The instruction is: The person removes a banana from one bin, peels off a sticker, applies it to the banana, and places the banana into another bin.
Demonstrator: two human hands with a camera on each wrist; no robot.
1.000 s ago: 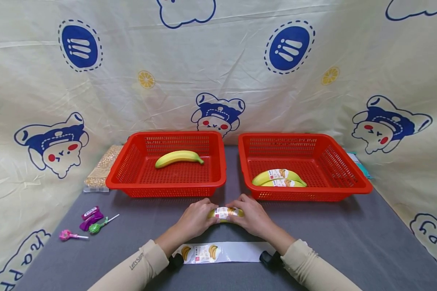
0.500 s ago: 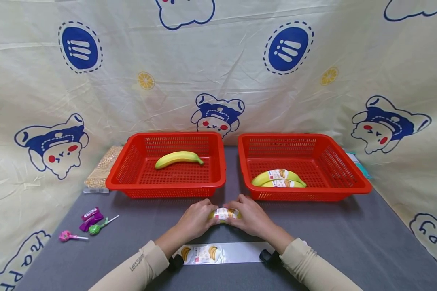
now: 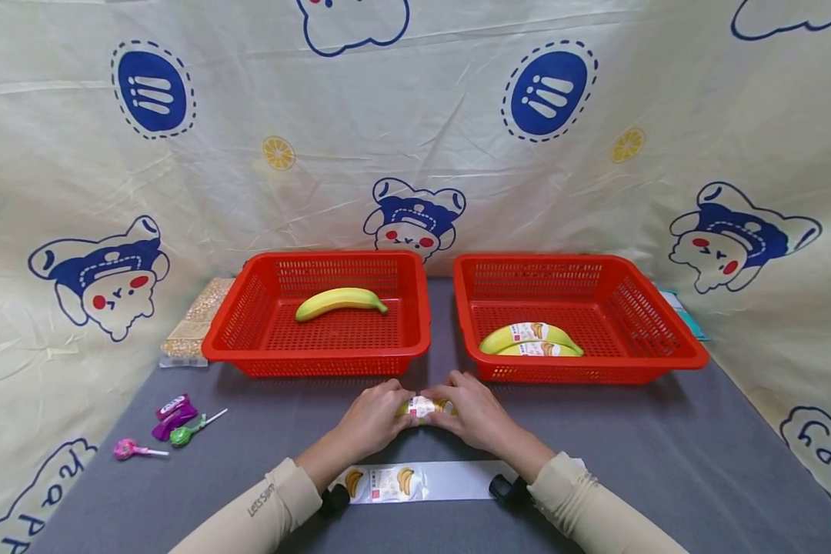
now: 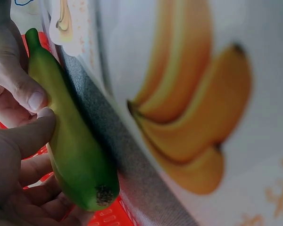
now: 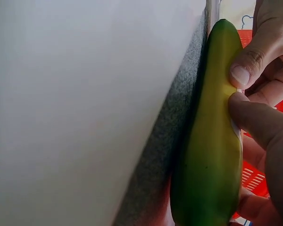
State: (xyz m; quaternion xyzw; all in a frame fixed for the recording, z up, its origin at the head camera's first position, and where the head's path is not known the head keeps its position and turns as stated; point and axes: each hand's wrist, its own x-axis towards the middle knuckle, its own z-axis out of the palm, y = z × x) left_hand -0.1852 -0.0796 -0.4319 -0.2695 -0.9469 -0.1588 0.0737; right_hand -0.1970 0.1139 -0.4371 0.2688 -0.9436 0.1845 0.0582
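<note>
On the grey counter (image 3: 665, 462), just before two red baskets (image 3: 249, 308), the left hand (image 3: 370, 419) curls its fingers round the labelled banana (image 3: 424, 408); the right hand (image 3: 476, 415) grips its other end.

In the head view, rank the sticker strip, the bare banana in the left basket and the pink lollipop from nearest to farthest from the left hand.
1. Sticker strip, just below the left hand.
2. Bare banana, behind it in the left basket.
3. Pink lollipop, far to the left.

Yellow-green banana (image 3: 425, 408), white sticker around its middle, lying lengthwise on grey table (image 3: 665, 454).
</note>
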